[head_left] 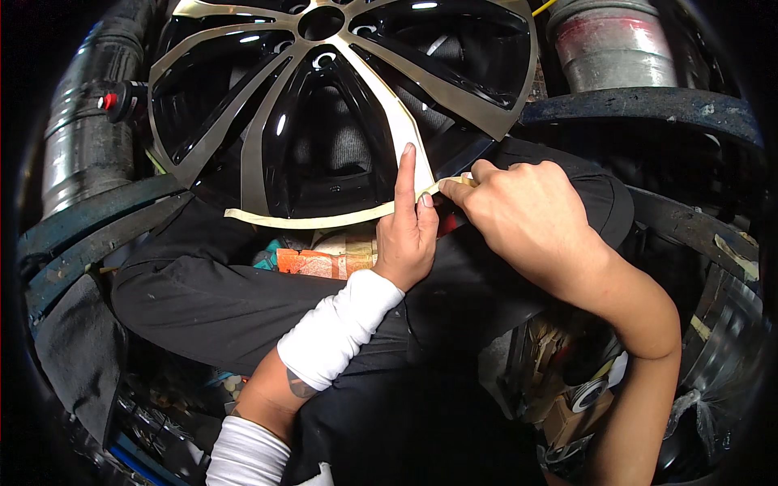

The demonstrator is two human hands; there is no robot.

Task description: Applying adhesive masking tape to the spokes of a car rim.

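Looking down from the head camera, I see a glossy black alloy wheel [324, 105] with bare metal-coloured spokes filling the 12 o'clock half of the view, resting against my black-trousered lap [243, 300].

My left hand [408, 235], in a white sleeve [340, 328], is near the centre. Its index finger is stretched straight toward 12 o'clock and presses on a spoke near the rim; the other fingers are curled in and hold nothing that I can see.

My right hand [527, 219] comes in from 4 o'clock. It is nearly closed, with thumb and fingertips pinching the end of a strip of cream masking tape [324, 217]. From that pinch the tape runs toward 9 o'clock along the wheel's lower rim, passing just under the left index finger.

Containers: a grey metal drum [81, 138] stands at 9 to 10 o'clock, and a second drum [612, 40] with a reddish band stands at 1 o'clock; I cannot tell what either holds.

Packages: an orange and tan wrapper [324, 261] lies at the centre, just below the tape and touching the lap. A roll of tape [589, 393] sits among clutter at 4 o'clock.
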